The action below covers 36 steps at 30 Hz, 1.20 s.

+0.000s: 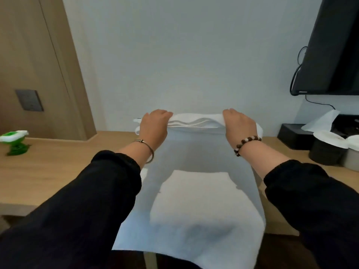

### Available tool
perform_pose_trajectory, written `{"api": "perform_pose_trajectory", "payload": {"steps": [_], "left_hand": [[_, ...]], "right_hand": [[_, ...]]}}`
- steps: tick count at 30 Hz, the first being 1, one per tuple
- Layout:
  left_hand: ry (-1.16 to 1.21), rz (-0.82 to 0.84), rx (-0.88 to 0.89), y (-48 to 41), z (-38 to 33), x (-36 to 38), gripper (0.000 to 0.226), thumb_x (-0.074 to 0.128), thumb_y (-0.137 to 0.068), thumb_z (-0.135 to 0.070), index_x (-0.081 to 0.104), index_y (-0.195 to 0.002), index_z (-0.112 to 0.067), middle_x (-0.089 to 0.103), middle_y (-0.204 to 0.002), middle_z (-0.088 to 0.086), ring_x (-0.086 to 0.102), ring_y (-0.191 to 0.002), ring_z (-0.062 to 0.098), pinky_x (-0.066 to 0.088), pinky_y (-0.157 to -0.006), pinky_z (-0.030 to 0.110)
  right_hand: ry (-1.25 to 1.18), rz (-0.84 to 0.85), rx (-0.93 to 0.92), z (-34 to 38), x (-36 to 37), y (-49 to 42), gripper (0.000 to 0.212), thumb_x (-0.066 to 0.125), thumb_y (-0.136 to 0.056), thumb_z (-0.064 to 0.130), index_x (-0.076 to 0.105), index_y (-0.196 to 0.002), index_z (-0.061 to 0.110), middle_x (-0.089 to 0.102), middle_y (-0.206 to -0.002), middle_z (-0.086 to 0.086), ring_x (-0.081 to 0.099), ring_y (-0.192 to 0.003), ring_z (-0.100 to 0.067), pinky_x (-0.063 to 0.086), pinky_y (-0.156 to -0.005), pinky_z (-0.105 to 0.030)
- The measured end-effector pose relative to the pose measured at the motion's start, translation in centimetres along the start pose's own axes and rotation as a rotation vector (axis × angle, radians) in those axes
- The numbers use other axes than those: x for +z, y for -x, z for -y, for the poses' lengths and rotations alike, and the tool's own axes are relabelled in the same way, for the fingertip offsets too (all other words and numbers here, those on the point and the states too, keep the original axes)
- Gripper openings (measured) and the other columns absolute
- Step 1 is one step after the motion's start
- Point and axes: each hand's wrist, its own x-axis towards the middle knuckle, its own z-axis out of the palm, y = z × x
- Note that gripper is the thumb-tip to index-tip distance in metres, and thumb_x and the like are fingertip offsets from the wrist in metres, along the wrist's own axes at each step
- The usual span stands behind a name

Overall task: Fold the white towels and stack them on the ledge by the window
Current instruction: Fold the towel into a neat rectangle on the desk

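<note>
Green-and-white wipes pack (14, 141) on the bench (58, 171), far left of the hands. Left hand (155, 124) and right hand (239, 124), fingers curled, grip the bunched far edge of a white towel (194, 150) spread between them. Folded towel (196, 199) nearer, between the forearms. Right of the hands: black tissue box (294, 136), lidded cups (328, 150).

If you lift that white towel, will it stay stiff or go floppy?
Probably floppy: the white towel drapes down from where the left hand and right hand grip its far edge. Likely soft too, since its layers ripple there.
</note>
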Motion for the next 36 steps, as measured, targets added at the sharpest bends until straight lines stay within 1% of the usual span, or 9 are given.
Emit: {"api": "perform_pose_trajectory", "payload": {"steps": [3, 6, 10, 13, 19, 27, 30, 33, 36], "left_hand": [[-0.024, -0.001, 0.07, 4.4, -0.3, -2.2, 0.056, 0.047, -0.073, 0.011, 0.061, -0.121, -0.014, 0.061, -0.121, 0.007, 0.053, -0.113, 0.028, 0.04, -0.094, 0.043], [-0.062, 0.076, 0.125, 10.2, -0.7, -2.9, 0.059, 0.045, -0.072, 0.009, 0.059, -0.125, -0.013, 0.058, -0.129, 0.007, 0.048, -0.123, 0.028, 0.037, -0.096, 0.041], [-0.204, 0.4, 0.052, 17.1, -0.2, -1.3, 0.061, 0.041, -0.086, -0.007, 0.034, -0.143, -0.027, 0.032, -0.151, -0.004, 0.025, -0.14, 0.02, 0.022, -0.109, 0.044], [-0.156, 0.479, -0.023, 18.3, 0.2, -0.2, 0.063, 0.042, -0.089, -0.015, 0.022, -0.147, -0.031, 0.019, -0.156, -0.007, 0.015, -0.144, 0.017, 0.011, -0.115, 0.05], [-0.04, 0.539, -0.155, 15.3, 0.8, 2.9, 0.059, 0.04, -0.09, -0.023, 0.023, -0.144, -0.038, 0.014, -0.156, -0.015, 0.008, -0.145, 0.014, 0.009, -0.112, 0.058], [-0.1, 0.626, -0.32, 7.5, -1.4, 8.8, 0.062, 0.032, -0.09, -0.021, 0.013, -0.146, -0.038, 0.005, -0.157, -0.013, -0.001, -0.146, 0.019, 0.003, -0.108, 0.062], [-0.124, 0.671, -0.343, 5.5, -1.9, 9.9, 0.065, 0.036, -0.089, -0.019, 0.012, -0.146, -0.039, 0.008, -0.156, -0.012, 0.0, -0.145, 0.02, 0.007, -0.108, 0.063], [-0.101, 0.639, -0.295, 4.8, -1.6, 9.0, 0.064, 0.046, -0.081, -0.012, 0.031, -0.139, -0.034, 0.037, -0.142, -0.007, 0.027, -0.136, 0.02, 0.014, -0.108, 0.061], [-0.023, 0.424, -0.258, 3.8, -1.1, 6.8, 0.054, 0.043, -0.081, 0.002, 0.049, -0.128, -0.023, 0.054, -0.129, 0.0, 0.047, -0.122, 0.024, 0.02, -0.108, 0.057]], "right_hand": [[-0.081, -0.008, 0.004, 1.1, -2.0, 4.7, 0.029, 0.04, -0.082, -0.008, 0.054, -0.104, 0.006, 0.058, -0.102, -0.013, 0.057, -0.09, -0.033, 0.039, -0.063, -0.037], [-0.094, 0.061, -0.001, 2.2, -2.6, 10.7, 0.04, 0.042, -0.083, -0.008, 0.055, -0.116, 0.009, 0.057, -0.119, -0.011, 0.054, -0.108, -0.03, 0.043, -0.087, -0.038], [-0.042, 0.371, 0.007, 3.8, -0.9, 17.8, 0.055, 0.041, -0.089, 0.0, 0.036, -0.139, 0.021, 0.03, -0.15, -0.006, 0.026, -0.139, -0.021, 0.015, -0.113, -0.049], [-0.074, 0.496, 0.036, 3.8, 0.6, 19.1, 0.062, 0.038, -0.093, 0.006, 0.019, -0.147, 0.029, 0.013, -0.158, 0.001, 0.009, -0.145, -0.017, 0.009, -0.113, -0.055], [-0.245, 0.597, 0.027, 1.7, 3.1, 14.6, 0.06, 0.043, -0.094, 0.009, 0.025, -0.147, 0.033, 0.014, -0.158, 0.005, 0.01, -0.145, -0.013, 0.006, -0.116, -0.045], [-0.13, 0.766, -0.095, -2.8, 9.3, 4.5, 0.071, 0.037, -0.093, -0.002, 0.013, -0.15, 0.032, 0.002, -0.16, 0.004, 0.004, -0.146, -0.013, 0.006, -0.117, -0.043], [-0.091, 0.793, -0.077, -3.3, 10.7, 2.5, 0.074, 0.038, -0.091, -0.004, 0.012, -0.15, 0.034, 0.003, -0.16, 0.002, 0.006, -0.146, -0.016, 0.009, -0.117, -0.044], [-0.039, 0.768, -0.053, -2.8, 10.3, 2.0, 0.07, 0.045, -0.09, 0.001, 0.021, -0.149, 0.031, 0.018, -0.157, -0.001, 0.022, -0.142, -0.021, 0.014, -0.115, -0.045], [-0.015, 0.371, -0.006, -2.0, 7.7, 1.7, 0.055, 0.046, -0.085, -0.002, 0.042, -0.137, 0.017, 0.044, -0.139, -0.01, 0.045, -0.125, -0.027, 0.028, -0.107, -0.042]]}}
